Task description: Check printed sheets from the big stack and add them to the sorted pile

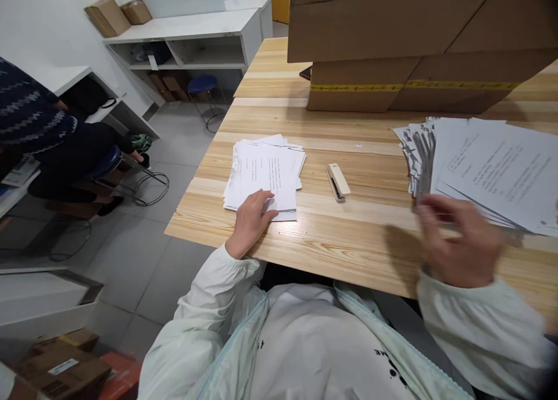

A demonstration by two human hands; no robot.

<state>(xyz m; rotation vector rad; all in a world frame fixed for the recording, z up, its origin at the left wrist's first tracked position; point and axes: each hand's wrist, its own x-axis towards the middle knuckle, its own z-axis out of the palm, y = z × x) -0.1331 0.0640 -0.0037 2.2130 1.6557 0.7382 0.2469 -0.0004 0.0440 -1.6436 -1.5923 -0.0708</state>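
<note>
My left hand [253, 221] lies on the near edge of a small stack of printed sheets [265, 170], its fingers resting on the top page and its thumb held apart. My right hand [462, 237] is smeared by motion at the near left corner of a larger, fanned pile of printed sheets [497, 173]; whether it grips a page I cannot tell. Between the two paper piles a cream stapler [337, 182] sits on the wooden table, touched by neither hand.
Large cardboard boxes [392, 86] with yellow tape stand at the table's back. A tiny white scrap [358, 145] lies beyond the stapler. On the left, a seated person [47, 121] is near white shelving; a blue stool [203, 85] stands on the grey floor.
</note>
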